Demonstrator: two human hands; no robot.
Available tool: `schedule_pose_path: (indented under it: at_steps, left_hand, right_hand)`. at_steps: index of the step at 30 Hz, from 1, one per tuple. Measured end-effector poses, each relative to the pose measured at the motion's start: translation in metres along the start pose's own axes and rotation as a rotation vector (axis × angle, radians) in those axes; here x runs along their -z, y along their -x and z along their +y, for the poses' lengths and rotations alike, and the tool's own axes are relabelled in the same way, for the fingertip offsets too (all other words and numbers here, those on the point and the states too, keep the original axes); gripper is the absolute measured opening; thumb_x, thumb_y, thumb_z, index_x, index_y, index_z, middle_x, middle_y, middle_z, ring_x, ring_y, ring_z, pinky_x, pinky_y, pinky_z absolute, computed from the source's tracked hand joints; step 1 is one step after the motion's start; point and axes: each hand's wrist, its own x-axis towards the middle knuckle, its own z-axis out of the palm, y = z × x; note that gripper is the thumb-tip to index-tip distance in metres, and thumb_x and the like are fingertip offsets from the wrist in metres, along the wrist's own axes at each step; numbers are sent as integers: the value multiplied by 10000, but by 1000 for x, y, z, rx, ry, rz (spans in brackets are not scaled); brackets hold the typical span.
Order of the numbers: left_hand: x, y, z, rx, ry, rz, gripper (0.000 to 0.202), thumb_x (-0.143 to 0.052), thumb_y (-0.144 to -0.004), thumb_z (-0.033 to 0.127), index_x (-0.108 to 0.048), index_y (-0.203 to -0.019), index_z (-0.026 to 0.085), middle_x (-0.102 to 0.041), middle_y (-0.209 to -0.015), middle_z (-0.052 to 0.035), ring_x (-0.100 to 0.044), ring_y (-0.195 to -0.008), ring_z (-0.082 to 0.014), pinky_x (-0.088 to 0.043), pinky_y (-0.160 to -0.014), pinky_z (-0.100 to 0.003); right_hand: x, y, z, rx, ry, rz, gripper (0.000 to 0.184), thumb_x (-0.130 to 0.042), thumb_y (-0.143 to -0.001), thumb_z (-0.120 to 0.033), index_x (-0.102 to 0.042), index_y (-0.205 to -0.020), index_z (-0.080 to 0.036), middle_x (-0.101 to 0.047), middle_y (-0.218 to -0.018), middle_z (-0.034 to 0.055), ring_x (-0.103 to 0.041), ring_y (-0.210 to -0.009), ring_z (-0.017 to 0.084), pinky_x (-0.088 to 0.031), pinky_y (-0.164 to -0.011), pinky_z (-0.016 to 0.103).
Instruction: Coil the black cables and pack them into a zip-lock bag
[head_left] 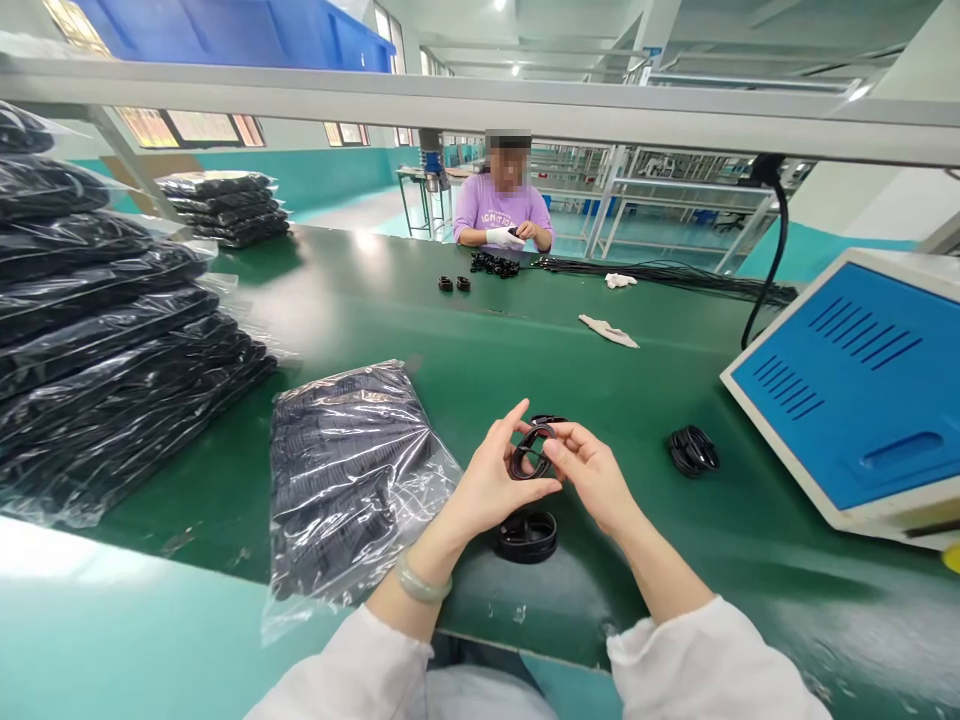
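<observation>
Between my two hands is a coiled black cable (531, 453), held upright above the green table. My left hand (495, 470) grips the coil from its left side, the thumb below and a finger raised above. The fingers of my right hand (589, 468) pinch the coil's right edge. Just under my hands another black cable coil (526, 537) lies on the table. Part of one more dark coil (547, 420) shows behind my fingers. A clear plastic bag (352, 480) packed with rows of black items lies beside my left forearm.
Tall stacked bags (105, 350) of black items line the left. A blue-and-white machine (862, 380) stands at right, near a cable bundle (692, 451). Across the green table (480, 350), a person (504, 205) handles something dark beside loose cables (660, 275). A metal beam (480, 105) crosses overhead.
</observation>
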Motion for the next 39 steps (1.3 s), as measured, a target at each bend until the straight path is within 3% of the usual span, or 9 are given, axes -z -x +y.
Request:
schedule_pose_path:
  at_steps: [6, 10, 14, 17, 22, 26, 32, 37, 39]
  left_hand:
    - [11, 1, 10, 210, 391, -247, 559, -748, -852, 411, -591, -1344, 195, -562, -1387, -154, -674, -1045, -218, -553, -887, -345]
    - [14, 3, 12, 262, 514, -317, 738, -846, -765, 302, -520, -1427, 262, -587, -1381, -139, -730, -996, -241, -553, -937, -384]
    - [14, 4, 12, 239, 499, -322, 919, -822, -797, 257, -315, -1560, 324, -709, -1130, -89, -751, -934, -227, -577, -868, -346]
    - [13, 4, 13, 217, 511, -331, 881, -798, -823, 248, -321, -1561, 318, -736, -1013, -64, -749, -903, -195, -575, -848, -307]
    - [12, 4, 14, 221, 553, -349, 735, -782, -841, 281, -443, -1492, 324, -715, -1101, -77, -752, -898, -194, -581, -838, -297]
    - [13, 4, 15, 225, 562, -315, 692, -791, -830, 269, -452, -1431, 324, -690, -1083, -59, -759, -904, -216, -590, -818, -287]
    - [13, 2, 12, 195, 595, -318, 637, -817, -785, 175, -509, -1327, 309, -635, -1229, -67, -747, -851, -168, -615, -781, -280]
    - [12, 3, 11, 133, 603, -379, 716, -812, -788, 192, -485, -1398, 372, -461, -1495, -107, -745, -868, -166, -621, -744, -263]
    - [12, 3, 12, 127, 613, -385, 758, -821, -777, 185, -472, -1420, 387, -475, -1483, -104, -741, -846, -153, -622, -745, -265]
  right_hand:
    - [9, -1, -6, -72, -48, 49, 435, -744, -809, -563, -759, -1094, -235, -702, -863, 36, -434, -590, 91, -374, -542, 238]
    - [9, 1, -6, -44, 64, -38, 453, -688, -856, -571, -754, -1166, -248, -670, -834, 24, -371, -540, 80, -336, -482, 233]
    - [10, 2, -4, 47, 74, -60, 351, -710, -859, -523, -771, -1116, -294, -610, -1088, 51, -564, -768, 140, -502, -601, 262]
    - [11, 1, -2, 73, 57, -58, 308, -721, -855, -503, -778, -1067, -287, -561, -1114, 52, -591, -862, 162, -544, -668, 280]
    - [8, 1, 0, 82, 112, 2, 354, -703, -866, -497, -715, -1136, -268, -558, -1068, 29, -522, -647, 91, -463, -539, 242]
    - [8, 4, -3, 239, 133, 152, 259, -647, -920, -455, -660, -1097, -267, -569, -918, -2, -478, -601, 91, -437, -543, 241]
    - [6, 11, -5, 357, 323, -22, 140, -702, -889, -362, -751, -978, -265, -580, -930, 25, -540, -634, 111, -474, -561, 272]
    - [2, 12, -9, 426, 326, -16, 75, -723, -873, -327, -771, -878, -270, -629, -838, 39, -655, -1017, 238, -551, -741, 329]
    - [1, 14, -12, 459, 335, -20, 63, -726, -872, -306, -777, -890, -274, -637, -814, 35, -664, -1017, 238, -559, -761, 337]
